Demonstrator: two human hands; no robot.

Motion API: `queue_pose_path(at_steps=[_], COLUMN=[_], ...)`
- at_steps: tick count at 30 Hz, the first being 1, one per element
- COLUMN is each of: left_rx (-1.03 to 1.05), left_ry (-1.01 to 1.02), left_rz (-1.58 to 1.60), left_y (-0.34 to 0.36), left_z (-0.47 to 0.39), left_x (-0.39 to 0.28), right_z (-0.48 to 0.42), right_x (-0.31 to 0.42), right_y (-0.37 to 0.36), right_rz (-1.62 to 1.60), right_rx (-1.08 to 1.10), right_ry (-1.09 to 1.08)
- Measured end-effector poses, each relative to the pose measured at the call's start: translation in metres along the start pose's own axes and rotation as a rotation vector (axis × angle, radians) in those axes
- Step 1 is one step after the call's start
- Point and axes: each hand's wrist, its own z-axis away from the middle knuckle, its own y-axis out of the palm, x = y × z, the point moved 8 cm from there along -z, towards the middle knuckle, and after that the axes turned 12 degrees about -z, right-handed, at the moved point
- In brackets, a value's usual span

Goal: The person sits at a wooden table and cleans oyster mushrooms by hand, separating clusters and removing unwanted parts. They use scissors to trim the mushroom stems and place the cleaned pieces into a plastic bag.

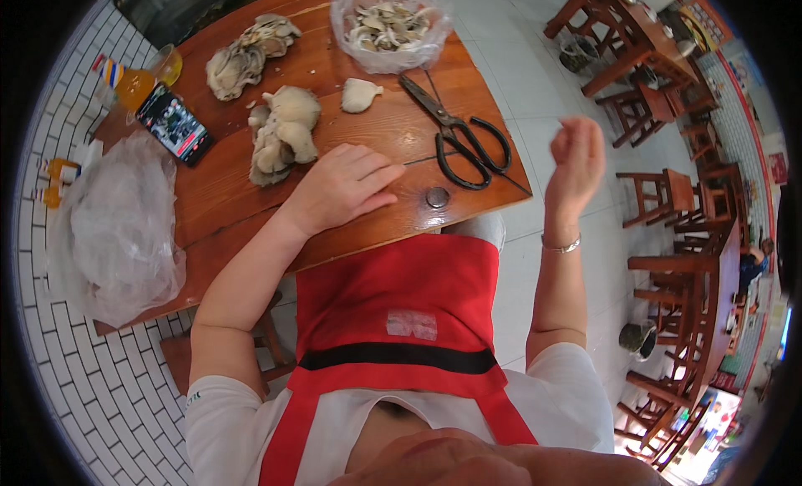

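My left hand [349, 186] rests palm down on the wooden table [229, 154], fingers slightly spread; nothing shows in it. Just beyond it sits a cluster of oyster mushrooms [285, 132], with a second cluster [250, 55] farther back. A single mushroom piece [360, 95] lies nearer the middle. Over the floor, beside the table's right edge, I hold up my right hand [578, 157], slightly blurred. Its fingers are curled together and no object is visible in them. Black-handled scissors [446, 120] lie partly spread between my hands. Behind them, a clear plastic bag [343, 31] holds mushroom pieces [388, 28].
A lit phone [175, 125] leans near an orange drink bottle [133, 88] and a glass [168, 65] at the left. Crumpled clear plastic [122, 229] covers the table's left end. A small dark disc [437, 197] lies by the front edge. Stools [664, 197] stand across the floor.
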Motion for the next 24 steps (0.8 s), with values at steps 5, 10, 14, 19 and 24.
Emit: queue_pose_path(at_steps=[5,10,14,19,24], left_rx=[0.036,-0.031,-0.002,-0.012,-0.034], left_ry=[0.003,-0.211,-0.384,-0.441,-0.49], left_rz=[-0.129,-0.368,-0.559,-0.611,-0.561], left_y=[0.0,-0.017,-0.016,-0.033,-0.042], left_z=[0.013,0.025,0.038,0.045,0.047], left_x=[0.008,0.043,0.066,0.074,0.087], right_z=[0.027,0.036,0.04,0.042,0.024], right_x=[-0.014,-0.073,-0.094,-0.102,-0.105], right_y=[0.16,0.235,0.258,0.267,0.254], right_rz=[0.349,0.704,0.959,0.97,0.634], right_rx=[0.737,0.907,0.931,0.874,0.79], right_ry=[-0.238,-0.401,-0.486,-0.525,-0.287])
